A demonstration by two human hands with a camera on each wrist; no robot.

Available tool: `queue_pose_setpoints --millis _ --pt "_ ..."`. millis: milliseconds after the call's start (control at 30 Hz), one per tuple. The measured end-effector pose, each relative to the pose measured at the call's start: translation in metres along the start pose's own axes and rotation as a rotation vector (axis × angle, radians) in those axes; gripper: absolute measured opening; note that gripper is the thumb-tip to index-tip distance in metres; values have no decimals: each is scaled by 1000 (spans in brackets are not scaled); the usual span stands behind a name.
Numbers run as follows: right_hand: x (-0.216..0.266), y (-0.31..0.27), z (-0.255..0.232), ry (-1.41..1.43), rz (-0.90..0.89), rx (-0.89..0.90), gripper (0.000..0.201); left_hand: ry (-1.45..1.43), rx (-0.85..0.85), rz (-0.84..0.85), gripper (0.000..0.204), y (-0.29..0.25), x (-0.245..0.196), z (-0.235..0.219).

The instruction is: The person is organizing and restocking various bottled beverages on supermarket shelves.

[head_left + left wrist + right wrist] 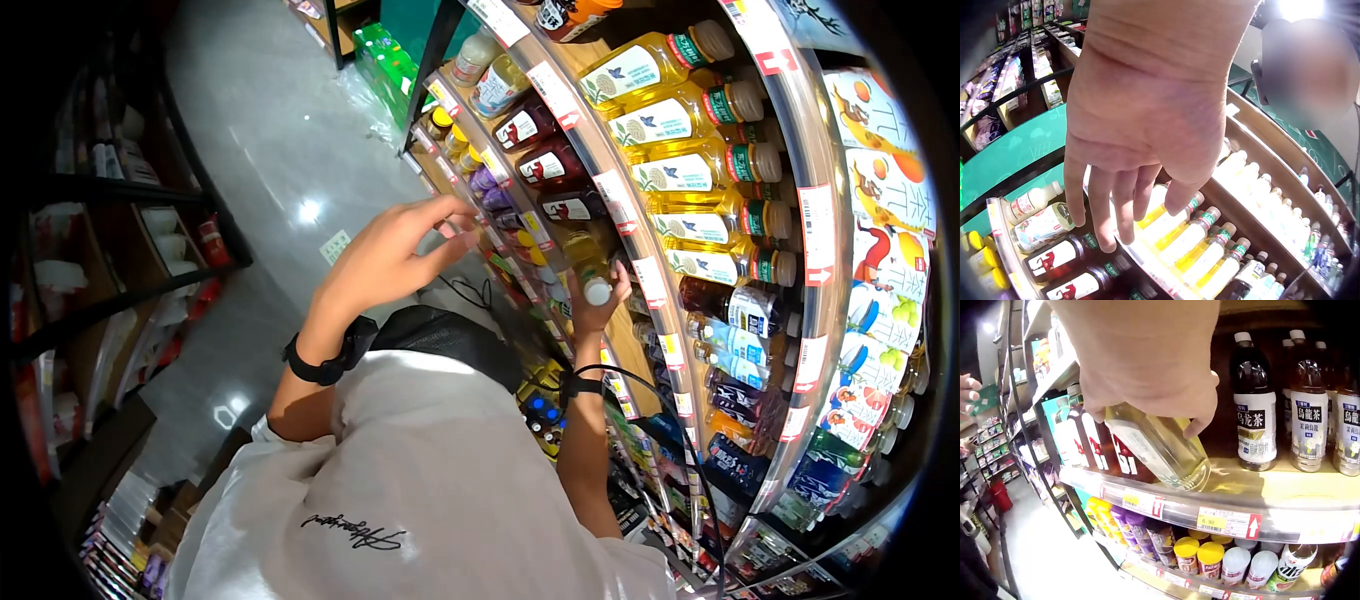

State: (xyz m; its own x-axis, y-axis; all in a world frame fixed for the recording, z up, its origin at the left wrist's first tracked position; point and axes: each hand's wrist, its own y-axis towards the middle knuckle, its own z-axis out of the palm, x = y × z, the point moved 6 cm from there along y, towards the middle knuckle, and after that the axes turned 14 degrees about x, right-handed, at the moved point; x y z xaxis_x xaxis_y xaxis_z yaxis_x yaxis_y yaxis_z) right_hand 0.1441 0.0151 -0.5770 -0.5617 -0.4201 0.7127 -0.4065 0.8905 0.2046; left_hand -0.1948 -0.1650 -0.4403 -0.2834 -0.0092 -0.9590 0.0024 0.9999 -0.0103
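My right hand point(598, 312) grips a clear bottle of pale yellow drink point(1157, 450) with a white cap. In the right wrist view the bottle is tilted, its base close over the front edge of a wooden shelf point(1272, 484). Dark red bottles point(1094, 440) with white labels stand just left of it, and dark oolong tea bottles point(1255, 419) to its right. My left hand point(385, 250) hangs in the air before the shelves, holding nothing, its fingers loosely bent. Part of the held bottle is hidden behind my right hand.
A row of yellow tea bottles point(680, 170) fills the shelf above. Below are cans with yellow lids point(1210, 556) and purple cups point(1138, 528). A black cable point(665, 400) runs from my right wrist. Another shelf rack point(110, 270) faces this one across the grey floor point(260, 130).
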Motion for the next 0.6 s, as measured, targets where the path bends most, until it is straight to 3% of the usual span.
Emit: queue_pose_setpoints --millis 100,233,300,400,467,533,600 --pt "27 -10 6 -344 -187 162 86 9 31 28 26 5 1 2" --pt "32 -13 5 -310 -175 81 77 35 56 38 26 12 3 7" --pt "19 -3 5 49 2 70 68 27 101 6 27 14 2 8" --pt "17 13 9 225 89 148 61 58 110 -4 27 17 2 11" --pt "17 23 9 244 101 108 60 78 124 -36 26 18 0 12" --pt "20 31 12 207 254 133 57 15 112 -21 26 18 0 16" --pt "11 38 18 158 299 159 64 18 115 -62 27 17 3 19"
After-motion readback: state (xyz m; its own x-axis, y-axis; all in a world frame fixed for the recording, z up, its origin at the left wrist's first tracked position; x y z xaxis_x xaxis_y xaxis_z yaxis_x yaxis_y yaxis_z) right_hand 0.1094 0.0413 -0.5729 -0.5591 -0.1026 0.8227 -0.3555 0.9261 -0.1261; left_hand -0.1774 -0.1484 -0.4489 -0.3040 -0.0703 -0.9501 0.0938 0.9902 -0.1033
